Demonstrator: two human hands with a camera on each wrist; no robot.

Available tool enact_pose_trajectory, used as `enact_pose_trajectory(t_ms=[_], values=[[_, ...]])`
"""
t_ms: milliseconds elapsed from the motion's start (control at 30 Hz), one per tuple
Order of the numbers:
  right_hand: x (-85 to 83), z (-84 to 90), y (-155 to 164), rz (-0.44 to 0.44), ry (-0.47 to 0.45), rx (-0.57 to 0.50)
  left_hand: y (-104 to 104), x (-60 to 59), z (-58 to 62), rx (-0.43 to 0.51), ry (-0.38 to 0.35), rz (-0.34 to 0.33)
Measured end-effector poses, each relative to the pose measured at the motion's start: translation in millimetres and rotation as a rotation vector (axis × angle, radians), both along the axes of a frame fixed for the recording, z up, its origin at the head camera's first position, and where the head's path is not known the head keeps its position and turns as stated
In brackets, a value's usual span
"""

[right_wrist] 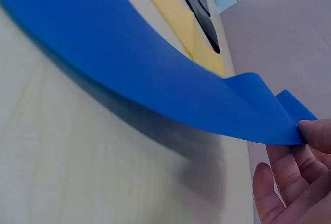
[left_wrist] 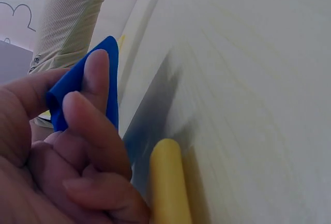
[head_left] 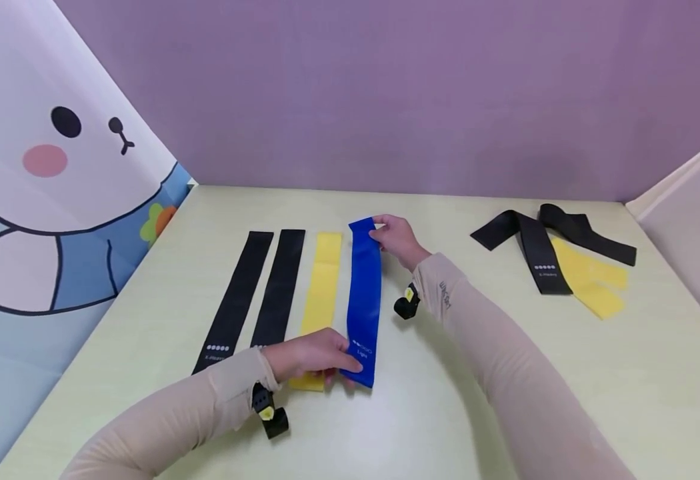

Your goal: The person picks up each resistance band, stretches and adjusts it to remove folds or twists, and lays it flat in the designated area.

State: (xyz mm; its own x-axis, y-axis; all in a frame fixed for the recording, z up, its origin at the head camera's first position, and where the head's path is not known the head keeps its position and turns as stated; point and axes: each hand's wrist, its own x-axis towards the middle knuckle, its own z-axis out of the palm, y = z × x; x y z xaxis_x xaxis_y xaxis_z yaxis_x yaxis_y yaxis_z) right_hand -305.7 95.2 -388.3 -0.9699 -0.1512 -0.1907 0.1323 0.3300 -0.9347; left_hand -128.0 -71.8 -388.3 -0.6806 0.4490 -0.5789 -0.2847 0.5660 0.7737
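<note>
A blue resistance band (head_left: 365, 287) marked "Light" stretches between my two hands, to the right of a row of bands. My left hand (head_left: 317, 352) pinches its near end between thumb and fingers; the left wrist view shows the blue band (left_wrist: 111, 79) folded between the fingers. At the far end my right hand (head_left: 399, 240) pinches the upper corner. In the right wrist view the blue band (right_wrist: 139, 74) sags in a curve, with its shadow below. A yellow band (head_left: 323, 283) lies just left of it, partly covered by my left hand.
Two black bands (head_left: 239, 287) (head_left: 281, 287) lie side by side at the left of the row. On the right rests a loose pile of black bands (head_left: 542, 257) and yellow bands (head_left: 596, 287). A purple wall (head_left: 410, 100) stands behind the table (head_left: 566, 400).
</note>
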Motion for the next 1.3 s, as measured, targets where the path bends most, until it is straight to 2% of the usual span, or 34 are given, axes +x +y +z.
enact_pose_trajectory(t_ms=[167,367,467,567,767,833,1000,1133,1233,1300], values=[[1.7,-7.1,-1.5,-0.006,0.005,0.036,-0.2,4.1,1.3,-0.020,-0.023,-0.036],[4.7,-11.2,2.2,0.029,0.033,0.116,0.6,8.0,3.5,-0.071,0.033,-0.117],[7.1,-11.0,5.6,0.032,0.041,0.156,0.7,8.4,3.3,-0.070,0.021,-0.152],[8.6,-10.0,5.8,0.039,0.059,0.181,-0.1,8.7,3.9,-0.069,0.018,-0.155],[7.7,-11.7,0.9,0.074,0.060,0.197,-2.5,10.2,7.9,-0.115,0.075,-0.183],[6.3,-12.5,1.4,0.092,0.063,0.215,-4.1,9.6,9.5,-0.149,0.103,-0.215],[2.0,-9.4,9.6,0.147,0.104,0.266,-9.4,5.0,14.2,-0.274,0.169,-0.287],[2.2,-1.1,22.9,0.185,0.159,0.301,-12.1,-3.5,18.4,-0.358,0.204,-0.275],[3.6,4.0,38.8,0.220,0.206,0.330,-13.5,-16.1,21.3,-0.367,0.232,-0.253],[4.8,5.7,52.1,0.237,0.238,0.339,-14.9,-26.4,22.5,-0.318,0.252,-0.247]])
